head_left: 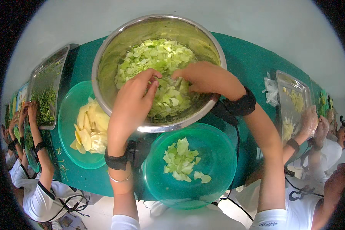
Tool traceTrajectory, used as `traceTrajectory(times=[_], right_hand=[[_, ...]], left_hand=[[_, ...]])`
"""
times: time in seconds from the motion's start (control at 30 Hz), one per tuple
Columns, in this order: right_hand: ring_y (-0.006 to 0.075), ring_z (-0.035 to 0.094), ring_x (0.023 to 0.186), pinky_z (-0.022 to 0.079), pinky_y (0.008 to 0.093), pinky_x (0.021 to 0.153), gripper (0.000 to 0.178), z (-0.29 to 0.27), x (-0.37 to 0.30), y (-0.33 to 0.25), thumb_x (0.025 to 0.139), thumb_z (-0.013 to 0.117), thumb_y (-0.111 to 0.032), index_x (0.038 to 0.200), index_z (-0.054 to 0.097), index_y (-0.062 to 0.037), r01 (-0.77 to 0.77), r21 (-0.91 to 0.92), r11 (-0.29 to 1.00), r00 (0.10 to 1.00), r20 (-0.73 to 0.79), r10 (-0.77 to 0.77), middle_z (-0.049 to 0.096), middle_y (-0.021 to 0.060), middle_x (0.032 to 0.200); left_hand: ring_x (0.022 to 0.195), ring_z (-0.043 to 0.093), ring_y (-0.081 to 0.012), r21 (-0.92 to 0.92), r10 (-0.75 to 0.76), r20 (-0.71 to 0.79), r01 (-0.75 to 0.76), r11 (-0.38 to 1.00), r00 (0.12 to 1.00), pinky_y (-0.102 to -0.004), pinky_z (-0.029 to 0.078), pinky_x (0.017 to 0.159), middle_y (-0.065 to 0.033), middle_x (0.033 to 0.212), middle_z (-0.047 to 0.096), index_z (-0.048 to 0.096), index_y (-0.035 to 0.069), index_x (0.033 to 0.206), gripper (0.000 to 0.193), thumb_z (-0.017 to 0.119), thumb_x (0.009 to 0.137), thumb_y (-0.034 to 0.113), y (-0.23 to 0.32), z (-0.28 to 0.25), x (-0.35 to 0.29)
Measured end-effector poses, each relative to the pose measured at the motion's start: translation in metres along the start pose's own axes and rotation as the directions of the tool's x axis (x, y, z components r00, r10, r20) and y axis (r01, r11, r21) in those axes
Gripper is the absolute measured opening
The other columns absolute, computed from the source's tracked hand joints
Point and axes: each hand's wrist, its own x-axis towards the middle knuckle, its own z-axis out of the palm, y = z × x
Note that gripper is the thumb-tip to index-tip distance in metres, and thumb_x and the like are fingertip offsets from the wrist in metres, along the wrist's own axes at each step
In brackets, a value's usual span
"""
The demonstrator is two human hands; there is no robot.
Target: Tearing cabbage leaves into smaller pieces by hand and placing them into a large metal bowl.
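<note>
Both my hands are inside a large steel bowl holding pale green cabbage pieces. My left hand comes over the near-left rim, its thumb and fingers curled together above the cabbage; whatever they pinch is hidden. Over the right side reaches my right hand, back up, its fingertips down at the cabbage and smeared by motion. Below the steel bowl, a translucent green bowl holds a small pile of torn cabbage leaves. Another green bowl, left of my left forearm, contains pale yellow slices.
On the green table, a metal tray of chopped greens stands left and another tray right, beside a crumpled clear plastic bag. People work at both sides, their hands near the trays. A black cable runs by my right arm.
</note>
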Motion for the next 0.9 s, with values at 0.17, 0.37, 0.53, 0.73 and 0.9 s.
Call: traceTrajectory(times=[0.17, 0.37, 0.53, 0.73, 0.9], right_hand=[[0.0374, 0.068, 0.086, 0.054, 0.0489, 0.076, 0.028, -0.009, 0.007, -0.005, 0.079, 0.068, -0.014, 0.108, 0.066, -0.0137, 0.071, 0.218, 0.973, 0.987, -0.16, -0.036, 0.071, 0.0174, 0.09], [0.0313, 0.069, 0.082, 0.053, 0.0431, 0.074, 0.02, -0.017, 0.008, -0.008, 0.088, 0.065, -0.019, 0.104, 0.068, -0.0084, 0.221, 0.476, 0.851, 0.959, -0.264, -0.101, 0.07, 0.0149, 0.085], [0.0308, 0.068, 0.084, 0.052, 0.04, 0.077, 0.022, -0.023, 0.005, -0.009, 0.095, 0.059, -0.022, 0.108, 0.068, -0.0072, 0.217, 0.474, 0.853, 0.968, -0.218, -0.125, 0.071, 0.0141, 0.091], [0.0345, 0.065, 0.087, 0.051, 0.0401, 0.077, 0.017, 0.001, 0.006, 0.0, 0.091, 0.062, -0.015, 0.106, 0.066, -0.0085, 0.118, 0.211, 0.97, 0.957, -0.283, -0.055, 0.068, 0.0128, 0.094], [0.0327, 0.065, 0.089, 0.052, 0.0414, 0.076, 0.026, -0.002, 0.007, -0.006, 0.081, 0.069, -0.007, 0.106, 0.061, -0.0117, 0.125, 0.027, 0.992, 0.9, -0.423, -0.102, 0.065, 0.009, 0.097]], left_hand=[[0.096, 0.064, -0.0401, 0.001, 0.008, 0.005, -0.008, 1.0, 1.0, -0.0456, 0.049, 0.082, -0.0199, 0.098, 0.069, 0.062, 0.003, 0.111, 0.017, 0.057, 0.097, 0.012, 0.003, -0.002, 0.001], [0.093, 0.066, -0.0354, -0.052, 0.0, 0.051, 0.002, 0.999, 0.999, -0.0434, 0.051, 0.08, -0.0187, 0.097, 0.069, 0.062, 0.002, 0.111, 0.022, 0.065, 0.09, 0.009, 0.005, -0.001, 0.001], [0.091, 0.066, -0.0341, 0.002, 0.004, 0.1, -0.004, 1.0, 0.995, -0.0426, 0.052, 0.079, -0.0189, 0.1, 0.068, 0.062, 0.002, 0.114, 0.031, 0.071, 0.086, 0.01, 0.005, 0.0, -0.001], [0.092, 0.067, -0.0254, 0.019, -0.018, 0.154, 0.015, 1.0, 0.988, -0.0371, 0.052, 0.084, -0.0132, 0.104, 0.068, 0.063, 0.003, 0.113, 0.027, 0.07, 0.089, 0.013, 0.004, 0.001, 0.0], [0.091, 0.067, -0.0308, 0.04, 0.029, 0.097, -0.033, 0.999, 0.995, -0.0403, 0.052, 0.082, -0.0169, 0.102, 0.068, 0.063, 0.002, 0.109, 0.022, 0.068, 0.09, 0.011, 0.001, -0.001, -0.002]])
